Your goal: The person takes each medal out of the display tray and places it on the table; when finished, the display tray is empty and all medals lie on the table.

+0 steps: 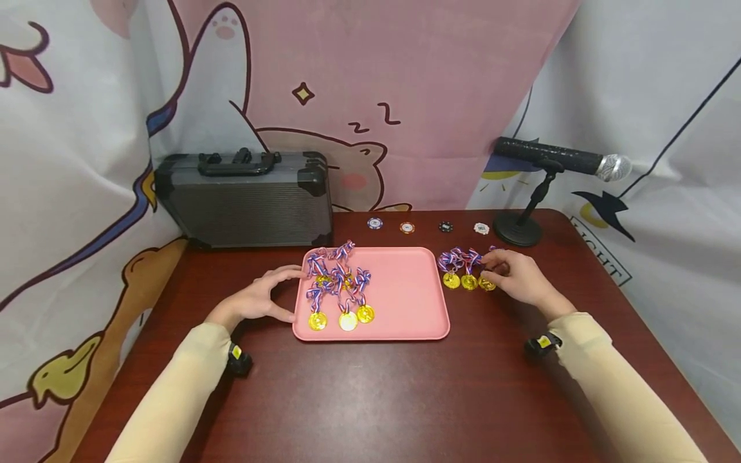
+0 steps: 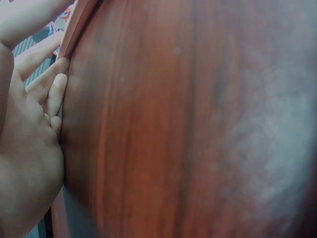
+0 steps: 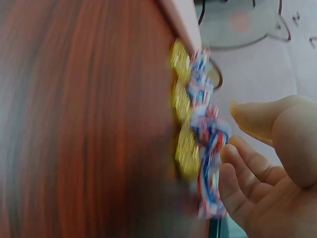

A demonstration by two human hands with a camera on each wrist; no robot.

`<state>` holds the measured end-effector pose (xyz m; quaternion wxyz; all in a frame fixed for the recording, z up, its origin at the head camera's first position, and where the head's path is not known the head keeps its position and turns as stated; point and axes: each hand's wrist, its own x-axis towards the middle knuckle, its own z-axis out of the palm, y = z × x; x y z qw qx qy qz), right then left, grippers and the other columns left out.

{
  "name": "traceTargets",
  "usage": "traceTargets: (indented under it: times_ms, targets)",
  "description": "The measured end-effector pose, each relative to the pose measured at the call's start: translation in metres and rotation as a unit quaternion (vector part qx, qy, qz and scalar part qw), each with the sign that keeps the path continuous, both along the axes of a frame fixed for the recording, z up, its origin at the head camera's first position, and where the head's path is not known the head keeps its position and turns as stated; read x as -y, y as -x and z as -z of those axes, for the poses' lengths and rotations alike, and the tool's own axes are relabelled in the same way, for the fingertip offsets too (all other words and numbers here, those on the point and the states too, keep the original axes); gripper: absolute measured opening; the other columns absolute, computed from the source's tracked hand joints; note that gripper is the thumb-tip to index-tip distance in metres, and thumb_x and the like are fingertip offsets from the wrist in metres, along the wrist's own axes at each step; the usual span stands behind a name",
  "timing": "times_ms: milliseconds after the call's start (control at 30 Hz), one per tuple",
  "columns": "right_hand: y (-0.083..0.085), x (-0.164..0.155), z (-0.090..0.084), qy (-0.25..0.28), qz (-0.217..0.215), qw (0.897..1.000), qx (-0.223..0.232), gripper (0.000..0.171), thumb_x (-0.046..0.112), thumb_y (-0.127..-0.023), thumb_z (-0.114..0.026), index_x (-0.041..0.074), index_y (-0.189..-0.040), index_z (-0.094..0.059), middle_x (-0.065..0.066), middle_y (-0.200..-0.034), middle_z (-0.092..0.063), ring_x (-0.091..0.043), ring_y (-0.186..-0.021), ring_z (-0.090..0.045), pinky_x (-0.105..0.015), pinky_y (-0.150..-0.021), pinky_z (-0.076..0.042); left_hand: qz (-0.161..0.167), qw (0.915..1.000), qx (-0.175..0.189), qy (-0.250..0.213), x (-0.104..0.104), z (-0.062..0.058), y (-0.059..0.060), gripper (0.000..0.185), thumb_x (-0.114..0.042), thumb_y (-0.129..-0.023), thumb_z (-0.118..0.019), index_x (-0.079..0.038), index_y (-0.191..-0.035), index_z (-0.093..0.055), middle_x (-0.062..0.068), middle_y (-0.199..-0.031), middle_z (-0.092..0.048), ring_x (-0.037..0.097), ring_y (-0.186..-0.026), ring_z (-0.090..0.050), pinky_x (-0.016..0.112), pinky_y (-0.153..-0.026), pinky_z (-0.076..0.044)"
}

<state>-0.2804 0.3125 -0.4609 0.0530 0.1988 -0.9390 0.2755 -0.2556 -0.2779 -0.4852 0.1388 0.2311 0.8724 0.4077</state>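
In the head view, a pink tray point(image 1: 405, 296) holds several gold medals point(image 1: 348, 321) with red, white and blue ribbons on its left part. My left hand point(image 1: 255, 299) is at the tray's left edge, thumb and fingers spread along the rim. To the right of the tray, three more medals point(image 1: 469, 282) lie in a row with bunched ribbons point(image 1: 454, 258). My right hand point(image 1: 515, 276) is over the rightmost one. In the right wrist view, the thumb point(image 3: 262, 119) stands apart from the fingers, close beside the ribbon point(image 3: 210, 144), with nothing visibly pinched.
A dark hard case point(image 1: 249, 206) stands at the back left. Poker chips point(image 1: 408, 227) lie in a row along the table's back edge. A black microphone point(image 1: 550, 157) on a stand point(image 1: 518, 227) is at the back right. Printed cloth point(image 1: 434, 96) hangs around the table.
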Motion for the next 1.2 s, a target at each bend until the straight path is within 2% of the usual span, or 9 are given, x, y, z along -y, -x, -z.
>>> traceTargets:
  times_ms: [100, 233, 333, 500, 633, 900, 1067, 1200]
  targets:
    - [0.001, 0.021, -0.004, 0.023, -0.019, 1.000, 0.004, 0.028, 0.012, -0.093, -0.080, 0.003, -0.119, -0.073, -0.010, -0.102, -0.075, -0.025, -0.087, -0.069, -0.030, -0.070, -0.057, -0.002, 1.0000, 0.003, 0.002, 0.000, 0.000, -0.001, 0.094, -0.035, -0.071, -0.097, -0.022, -0.153, -0.053, 0.010, -0.166, -0.037, 0.042, -0.150, -0.025, 0.075, -0.116, -0.017]
    - [0.001, 0.058, -0.010, 0.051, -0.067, 0.996, 0.013, 0.028, 0.012, -0.093, -0.080, 0.004, -0.119, -0.073, -0.009, -0.104, -0.076, -0.023, -0.090, -0.071, -0.039, -0.075, -0.060, -0.003, 1.0000, -0.002, -0.001, 0.000, -0.001, -0.001, 0.094, -0.033, -0.070, -0.098, -0.021, -0.152, -0.054, 0.010, -0.165, -0.038, 0.042, -0.150, -0.026, 0.075, -0.116, -0.018]
    - [-0.001, 0.088, -0.013, 0.075, -0.111, 0.991, 0.020, 0.027, 0.007, -0.092, -0.080, 0.002, -0.118, -0.072, -0.010, -0.104, -0.077, -0.022, -0.091, -0.072, -0.044, -0.077, -0.060, -0.003, 1.0000, -0.005, -0.003, -0.001, 0.000, 0.000, 0.093, -0.033, -0.070, -0.098, -0.020, -0.151, -0.055, 0.010, -0.165, -0.039, 0.041, -0.149, -0.027, 0.075, -0.115, -0.018]
    - [-0.008, 0.135, -0.012, 0.094, -0.174, 0.979, 0.052, 0.026, 0.005, -0.092, -0.080, 0.000, -0.116, -0.072, -0.009, -0.102, -0.075, -0.020, -0.089, -0.072, -0.040, -0.079, -0.060, -0.006, 1.0000, 0.002, -0.002, -0.001, 0.000, 0.000, 0.093, -0.034, -0.070, -0.098, -0.022, -0.152, -0.055, 0.008, -0.165, -0.038, 0.041, -0.150, -0.026, 0.074, -0.116, -0.019]
    - [-0.014, 0.167, -0.008, 0.085, -0.218, 0.968, 0.092, 0.027, 0.007, -0.092, -0.081, 0.000, -0.117, -0.072, -0.011, -0.106, -0.076, -0.019, -0.091, -0.072, -0.035, -0.080, -0.061, -0.013, 0.9998, 0.015, -0.003, -0.001, 0.001, 0.000, 0.094, -0.034, -0.070, -0.098, -0.024, -0.153, -0.054, 0.007, -0.166, -0.037, 0.039, -0.150, -0.026, 0.072, -0.117, -0.021]
    - [-0.020, 0.202, 0.002, 0.060, -0.288, 0.952, 0.081, 0.025, 0.007, -0.093, -0.079, 0.003, -0.117, -0.073, -0.006, -0.106, -0.076, -0.015, -0.090, -0.070, -0.032, -0.082, -0.060, -0.018, 0.9995, 0.014, -0.023, -0.001, 0.001, 0.002, 0.092, -0.029, -0.070, -0.098, -0.022, -0.151, -0.056, 0.008, -0.160, -0.045, 0.036, -0.144, -0.037, 0.068, -0.119, -0.023]
    - [-0.024, 0.209, 0.003, 0.025, -0.305, 0.950, 0.064, 0.031, 0.008, -0.093, -0.078, 0.005, -0.123, -0.072, -0.008, -0.106, -0.073, -0.021, -0.093, -0.069, -0.033, -0.084, -0.059, -0.012, 0.9995, 0.004, -0.027, -0.001, 0.002, 0.003, 0.091, -0.028, -0.069, -0.099, -0.020, -0.149, -0.057, 0.008, -0.159, -0.047, 0.036, -0.143, -0.039, 0.066, -0.119, -0.022]
    - [-0.027, 0.212, 0.005, 0.005, -0.306, 0.951, 0.051, 0.037, 0.014, -0.093, -0.080, 0.009, -0.129, -0.073, -0.008, -0.102, -0.068, -0.022, -0.093, -0.064, -0.033, -0.084, -0.056, -0.003, 0.9994, -0.005, -0.034, -0.001, 0.002, 0.004, 0.090, -0.025, -0.069, -0.099, -0.016, -0.148, -0.058, 0.010, -0.158, -0.048, 0.036, -0.142, -0.040, 0.063, -0.119, -0.020]
